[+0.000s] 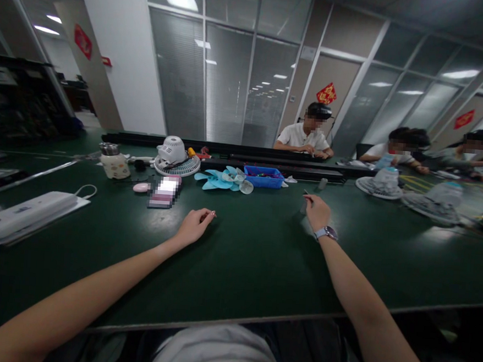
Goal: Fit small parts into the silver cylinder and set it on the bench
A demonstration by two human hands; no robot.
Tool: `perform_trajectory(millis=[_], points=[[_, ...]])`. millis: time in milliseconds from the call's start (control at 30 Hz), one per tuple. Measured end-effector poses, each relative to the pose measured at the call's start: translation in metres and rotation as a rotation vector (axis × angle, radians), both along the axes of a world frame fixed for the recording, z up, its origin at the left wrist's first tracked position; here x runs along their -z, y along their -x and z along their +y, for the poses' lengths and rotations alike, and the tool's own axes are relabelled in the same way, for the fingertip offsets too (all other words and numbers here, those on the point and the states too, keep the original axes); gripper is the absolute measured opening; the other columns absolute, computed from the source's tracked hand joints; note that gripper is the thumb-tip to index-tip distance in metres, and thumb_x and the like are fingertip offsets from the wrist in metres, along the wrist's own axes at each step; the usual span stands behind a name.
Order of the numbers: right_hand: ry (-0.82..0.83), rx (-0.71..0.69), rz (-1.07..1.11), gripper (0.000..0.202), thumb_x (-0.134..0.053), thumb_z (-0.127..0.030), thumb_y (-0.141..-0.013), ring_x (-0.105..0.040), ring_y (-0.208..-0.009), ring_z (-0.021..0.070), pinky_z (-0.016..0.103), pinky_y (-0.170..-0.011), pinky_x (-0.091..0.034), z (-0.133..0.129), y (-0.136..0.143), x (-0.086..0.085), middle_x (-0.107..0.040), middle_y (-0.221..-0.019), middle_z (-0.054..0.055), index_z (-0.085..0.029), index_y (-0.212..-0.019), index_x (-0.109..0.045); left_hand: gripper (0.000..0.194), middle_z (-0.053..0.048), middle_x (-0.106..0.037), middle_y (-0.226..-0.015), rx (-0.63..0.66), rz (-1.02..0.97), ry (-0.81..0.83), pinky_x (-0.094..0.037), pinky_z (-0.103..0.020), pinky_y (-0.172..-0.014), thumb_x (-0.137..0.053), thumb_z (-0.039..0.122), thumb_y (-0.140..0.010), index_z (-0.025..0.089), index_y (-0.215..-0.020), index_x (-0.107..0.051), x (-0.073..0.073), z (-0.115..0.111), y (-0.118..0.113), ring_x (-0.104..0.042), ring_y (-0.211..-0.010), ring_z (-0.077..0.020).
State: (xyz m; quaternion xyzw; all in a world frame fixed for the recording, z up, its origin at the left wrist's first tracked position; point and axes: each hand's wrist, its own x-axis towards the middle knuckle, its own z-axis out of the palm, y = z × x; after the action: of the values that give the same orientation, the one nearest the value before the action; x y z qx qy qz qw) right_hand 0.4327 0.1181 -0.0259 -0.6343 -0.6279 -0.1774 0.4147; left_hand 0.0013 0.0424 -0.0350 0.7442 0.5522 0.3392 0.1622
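Note:
My left hand (197,226) rests low over the green table (239,274), its fingers curled together. Whatever may be in it is too small to make out. Further right, my right hand (317,213) is closed in a pinch, with a thin dark tip showing at the fingertips; its kind is unclear. Beneath that hand is a pale, see-through patch, perhaps plastic. Beyond both hands lie light-blue fan blades (220,179) and a blue tray (264,178) holding small coloured parts. A phone (164,192) lies beyond my left hand.
At the back left stand a white fan (172,155) and a patterned bottle (114,164). A white power strip (28,217) lies at the left. More fan parts (379,185) sit at the right. Across the table a person (305,133) works; others sit further right.

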Motion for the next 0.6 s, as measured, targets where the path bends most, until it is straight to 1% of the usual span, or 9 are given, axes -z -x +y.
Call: perform_trajectory(millis=[100,267,467,600], points=[[-0.017,-0.010,0.012,0.030,-0.043,-0.022,-0.091,-0.063,-0.091,0.0230,0.033,-0.081,-0.046,0.0029,-0.0004,0.0022,-0.071,-0.105,0.010,-0.018,-0.102,-0.071,0.047,-0.005,-0.070,-0.086,0.002,0.001,0.002,-0.042,-0.033,-0.074,-0.038,0.053,-0.094,0.020,-0.101,-0.071,0.0005,0.0004,0.0004,-0.061,-0.083,-0.0230],[-0.060,0.018,0.018,0.033,-0.040,-0.020,-0.090,-0.062,-0.094,0.0231,0.033,-0.083,-0.045,0.0054,-0.0036,0.0052,-0.069,-0.105,0.011,-0.017,-0.103,-0.070,0.048,-0.005,-0.070,-0.086,0.016,-0.005,0.003,-0.042,-0.033,-0.072,-0.037,0.054,-0.094,0.020,-0.100,-0.071,0.0023,0.0020,0.0009,-0.061,-0.081,-0.0224],[-0.004,0.080,-0.025,0.032,-0.042,-0.023,-0.092,-0.062,-0.091,0.0226,0.031,-0.077,-0.043,0.0022,-0.0006,0.0034,-0.070,-0.104,0.010,-0.018,-0.106,-0.070,0.048,-0.006,-0.070,-0.086,0.016,-0.009,0.003,-0.043,-0.032,-0.072,-0.038,0.054,-0.093,0.020,-0.100,-0.071,0.0030,0.0025,0.0009,-0.061,-0.080,-0.0221],[0.082,0.181,-0.040,0.034,-0.041,-0.027,-0.095,-0.061,-0.082,0.0222,0.030,-0.070,-0.039,-0.0013,0.0018,0.0008,-0.071,-0.096,0.011,-0.020,-0.113,-0.069,0.048,-0.006,-0.070,-0.085,0.013,-0.004,0.012,-0.043,-0.032,-0.071,-0.038,0.053,-0.093,0.019,-0.100,-0.071,0.0008,0.0008,0.0000,-0.061,-0.079,-0.0222]])
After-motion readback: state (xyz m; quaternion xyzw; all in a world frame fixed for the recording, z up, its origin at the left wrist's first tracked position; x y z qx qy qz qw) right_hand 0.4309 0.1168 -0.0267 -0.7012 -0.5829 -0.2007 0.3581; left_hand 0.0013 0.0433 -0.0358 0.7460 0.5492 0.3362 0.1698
